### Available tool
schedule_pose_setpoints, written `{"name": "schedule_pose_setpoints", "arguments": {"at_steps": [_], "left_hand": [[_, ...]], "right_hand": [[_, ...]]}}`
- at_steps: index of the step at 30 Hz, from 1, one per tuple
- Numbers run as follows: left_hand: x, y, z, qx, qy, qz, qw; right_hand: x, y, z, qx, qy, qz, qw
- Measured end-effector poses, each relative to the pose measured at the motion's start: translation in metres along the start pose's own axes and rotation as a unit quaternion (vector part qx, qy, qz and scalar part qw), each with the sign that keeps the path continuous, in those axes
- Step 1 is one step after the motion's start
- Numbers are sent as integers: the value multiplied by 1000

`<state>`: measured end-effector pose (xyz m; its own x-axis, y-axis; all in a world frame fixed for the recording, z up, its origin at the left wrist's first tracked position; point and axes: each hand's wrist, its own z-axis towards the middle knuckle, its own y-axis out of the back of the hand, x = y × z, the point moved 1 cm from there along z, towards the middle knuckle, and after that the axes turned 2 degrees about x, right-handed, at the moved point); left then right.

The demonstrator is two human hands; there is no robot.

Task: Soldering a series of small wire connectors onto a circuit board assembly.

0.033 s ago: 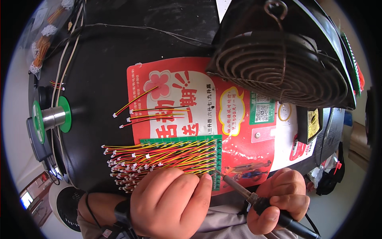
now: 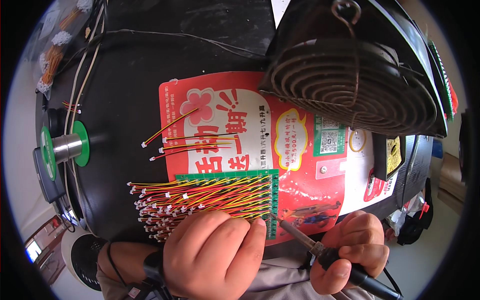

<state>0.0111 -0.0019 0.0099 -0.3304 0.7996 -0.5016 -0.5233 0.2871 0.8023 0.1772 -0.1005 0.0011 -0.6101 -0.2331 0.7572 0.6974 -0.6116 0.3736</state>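
Black table; red poster flat on it; solder spool at left; fan on right.

Black table carries a red and white printed sheet. Three loose red-yellow wire leads lie on the sheet's left part, apart from one another. Black fan with a dusty spiral grille stands at the far right, overlapping the sheet's upper corner. Solder spool with green flanges sits at the table's left edge. Bags of wire leads lie far left.
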Motion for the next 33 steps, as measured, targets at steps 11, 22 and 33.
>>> {"name": "schedule_pose_setpoints", "arguments": {"at_steps": [11, 22, 33], "left_hand": [[1, -1, -4, 5, 9, 2, 1000], [4, 2, 1, 31, -32, 16, 999], [0, -2, 4, -10, 0, 3, 1000]], "right_hand": [[-2, -9, -5, -59, -5, -13, 998], [2, -1, 13, -9, 30, 50, 998], [-3, -3, -5, -51, 34, -13, 998]]}}
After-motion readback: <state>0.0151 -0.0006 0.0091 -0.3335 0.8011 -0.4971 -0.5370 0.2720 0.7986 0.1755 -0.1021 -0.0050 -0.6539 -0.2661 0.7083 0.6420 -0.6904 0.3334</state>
